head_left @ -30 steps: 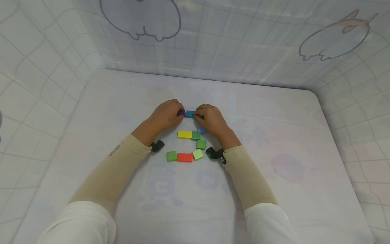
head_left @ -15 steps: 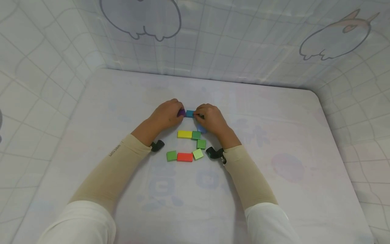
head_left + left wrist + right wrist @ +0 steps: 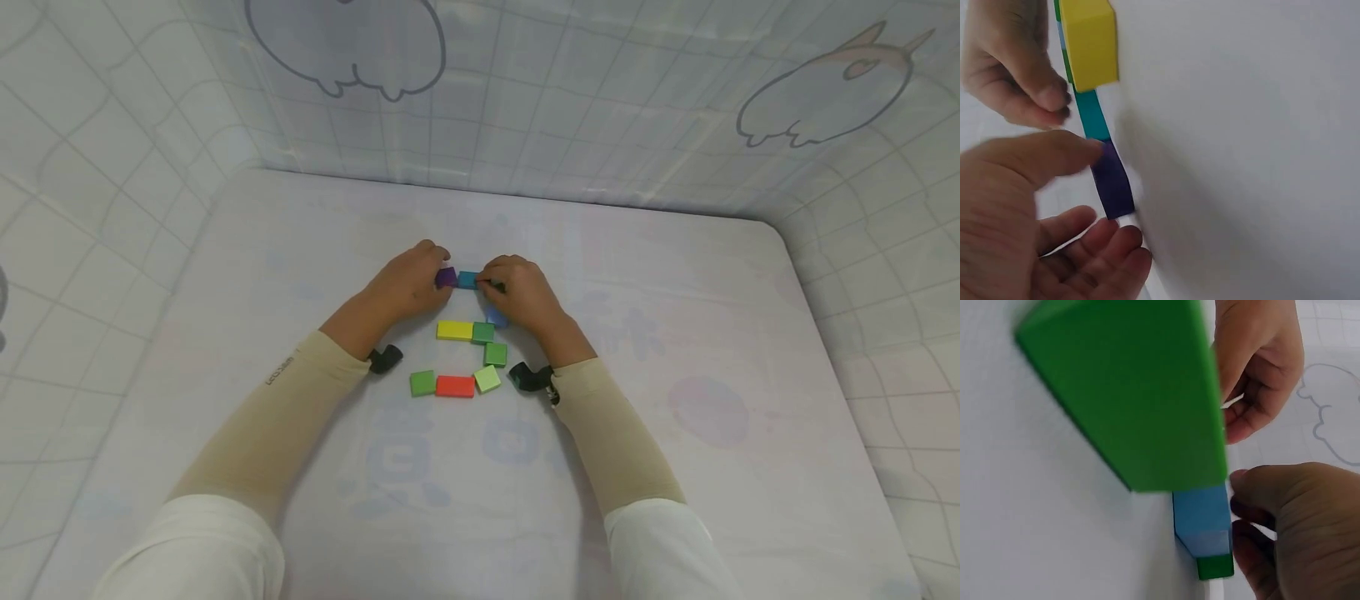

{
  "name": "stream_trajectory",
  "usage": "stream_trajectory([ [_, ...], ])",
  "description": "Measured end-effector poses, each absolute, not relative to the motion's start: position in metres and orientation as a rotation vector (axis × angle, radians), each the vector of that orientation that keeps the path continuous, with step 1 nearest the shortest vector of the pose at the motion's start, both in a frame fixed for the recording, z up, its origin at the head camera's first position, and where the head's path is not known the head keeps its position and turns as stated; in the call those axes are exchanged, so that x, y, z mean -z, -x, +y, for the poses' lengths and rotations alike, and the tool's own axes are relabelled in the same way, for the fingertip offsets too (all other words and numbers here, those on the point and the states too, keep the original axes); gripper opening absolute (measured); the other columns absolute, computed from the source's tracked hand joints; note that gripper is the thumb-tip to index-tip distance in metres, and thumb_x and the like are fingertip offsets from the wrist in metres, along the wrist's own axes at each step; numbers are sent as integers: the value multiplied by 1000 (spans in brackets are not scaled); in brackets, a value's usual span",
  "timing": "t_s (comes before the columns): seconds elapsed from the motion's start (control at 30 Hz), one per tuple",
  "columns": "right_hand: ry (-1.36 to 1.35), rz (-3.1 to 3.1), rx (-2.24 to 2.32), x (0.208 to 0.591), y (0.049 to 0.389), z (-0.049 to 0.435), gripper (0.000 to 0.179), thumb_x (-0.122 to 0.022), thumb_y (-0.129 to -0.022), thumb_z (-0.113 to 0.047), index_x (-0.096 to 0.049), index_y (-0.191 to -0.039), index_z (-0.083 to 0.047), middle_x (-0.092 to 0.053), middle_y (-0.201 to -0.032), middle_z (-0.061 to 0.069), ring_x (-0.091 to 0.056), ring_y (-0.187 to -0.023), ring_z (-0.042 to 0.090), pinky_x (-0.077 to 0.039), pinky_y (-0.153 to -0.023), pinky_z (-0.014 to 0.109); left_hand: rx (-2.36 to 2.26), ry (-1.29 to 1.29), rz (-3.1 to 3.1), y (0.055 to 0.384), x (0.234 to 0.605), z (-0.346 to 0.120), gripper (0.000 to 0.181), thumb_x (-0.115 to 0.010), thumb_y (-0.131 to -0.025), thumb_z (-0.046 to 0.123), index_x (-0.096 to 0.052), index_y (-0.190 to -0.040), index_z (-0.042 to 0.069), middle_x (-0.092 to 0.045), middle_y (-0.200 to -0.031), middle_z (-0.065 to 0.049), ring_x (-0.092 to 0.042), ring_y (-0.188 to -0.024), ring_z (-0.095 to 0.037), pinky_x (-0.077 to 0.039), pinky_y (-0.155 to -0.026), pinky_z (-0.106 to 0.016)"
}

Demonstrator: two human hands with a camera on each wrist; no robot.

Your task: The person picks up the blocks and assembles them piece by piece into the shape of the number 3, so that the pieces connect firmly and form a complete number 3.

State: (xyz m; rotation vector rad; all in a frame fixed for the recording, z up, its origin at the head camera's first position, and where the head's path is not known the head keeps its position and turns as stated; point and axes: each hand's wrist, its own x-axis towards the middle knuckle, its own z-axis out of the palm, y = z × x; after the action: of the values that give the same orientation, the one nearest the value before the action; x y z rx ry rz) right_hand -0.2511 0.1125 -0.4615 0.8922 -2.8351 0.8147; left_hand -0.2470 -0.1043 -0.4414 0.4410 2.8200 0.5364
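In the head view, my left hand (image 3: 408,279) is at the purple block (image 3: 447,277) at the row's left end. The left wrist view shows its thumb overlapping the purple block (image 3: 1112,181), its fingers loosely bent beside the far end. A teal block (image 3: 467,280) adjoins the purple one. My right hand (image 3: 517,287) has bent fingers over the row's right end, with thumb and index tips by the teal block; whether they grip is unclear. Partly under it are a dark green block (image 3: 1215,567) and a light blue block (image 3: 496,317).
Nearer me lie a yellow block (image 3: 454,331), two green blocks (image 3: 483,333) right of it, and a bottom row with a green block (image 3: 422,383), a red block (image 3: 455,387) and a light green block (image 3: 487,379). Patterned walls (image 3: 525,108) border the white table (image 3: 675,292).
My left fingers have spread and drawn back slightly from the purple block, so more of it shows. My right hand and the other blocks stay where they were.
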Motion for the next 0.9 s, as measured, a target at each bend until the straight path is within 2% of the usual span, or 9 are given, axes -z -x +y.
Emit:
stream_trajectory([
  [0.17,-851,-2751,-879,453,244,123,17,-67,-95,-15,-77,-106,-7,-72,-110,7,-64,-109,22,-52,-98,34,-531,-401,2853,240,437,-116,56,-56,-97,37,-46,-143,6,-46,-145,-12,-47,-132,-28,-41,-112,-47],
  [0.4,-821,-2715,-976,439,228,142,23,-66,-95,-17,-75,-112,-5,-69,-118,8,-61,-116,23,-51,-100,38,-638,-377,3000,217,418,-137,49,-49,-102,38,-50,-142,9,-46,-149,-11,-39,-141,-31,-35,-115,-51],
  [0.5,-801,-2750,-925,434,219,149,29,-65,-96,-21,-71,-120,-6,-66,-127,7,-58,-122,23,-49,-103,40,-574,-366,3060,205,411,-143,57,-48,-102,40,-43,-147,7,-37,-156,-14,-28,-147,-32,-30,-118,-54],
  [0.67,-707,-2852,-733,430,203,163,47,-61,-98,-34,-59,-138,-10,-50,-148,7,-44,-139,26,-41,-111,46,-436,-305,3126,187,405,-155,74,-46,-101,49,-24,-156,5,-11,-166,-17,-1,-153,-36,-11,-122,-55],
  [0.77,-627,-2896,-654,433,195,173,57,-61,-97,-41,-51,-145,-11,-40,-156,8,-34,-145,28,-37,-114,50,-435,-253,3131,177,405,-164,80,-45,-100,53,-19,-158,3,-2,-167,-17,6,-153,-36,-4,-122,-58],
  [0.9,-565,-2921,-608,440,186,189,68,-62,-95,-45,-44,-149,-7,-34,-159,13,-26,-149,35,-31,-117,54,-491,-206,3133,166,406,-178,84,-43,-100,55,-15,-158,1,4,-166,-19,11,-152,-39,-2,-120,-63],
])
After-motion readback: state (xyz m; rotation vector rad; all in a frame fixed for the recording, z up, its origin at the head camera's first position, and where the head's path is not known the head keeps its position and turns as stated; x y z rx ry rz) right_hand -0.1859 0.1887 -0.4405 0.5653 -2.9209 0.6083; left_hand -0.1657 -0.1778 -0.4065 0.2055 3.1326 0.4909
